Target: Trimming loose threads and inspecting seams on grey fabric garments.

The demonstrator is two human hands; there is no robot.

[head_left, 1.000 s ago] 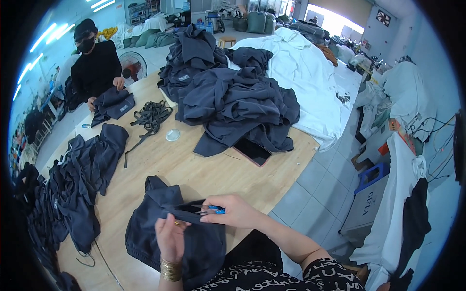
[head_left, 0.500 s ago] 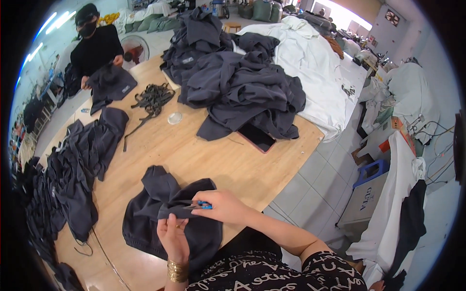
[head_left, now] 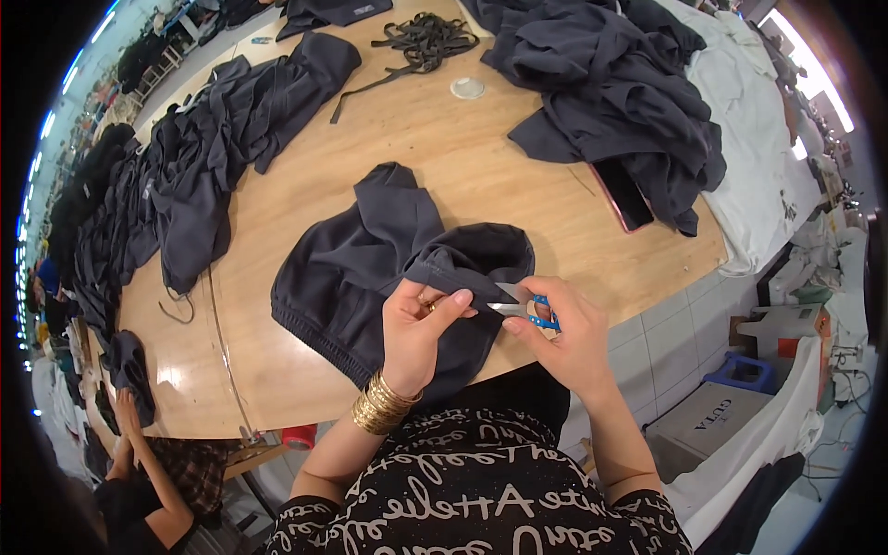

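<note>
A dark grey garment [head_left: 356, 264] with a gathered elastic edge lies on the wooden table in front of me. My left hand [head_left: 416, 324] pinches a hemmed edge of it, lifted off the table, thumb on top. In my right hand [head_left: 569, 333] is a small pair of thread snips [head_left: 532, 312] with blue handles. Their silver blades are apart and point left, close to the held hem. Whether a blade touches the cloth I cannot tell.
Dark garments are heaped at left [head_left: 199, 176] and far right [head_left: 620, 92]. A phone [head_left: 624, 196] sticks out under the right heap. Black cords [head_left: 425, 42] and a small round clear disc [head_left: 467, 88] lie farther back. A co-worker's hands [head_left: 127, 416] touch cloth at lower left.
My view has tilted down and turned left. The snips have drawn back to the right from the hem, their blades now apart. My left hand still pinches the garment.
</note>
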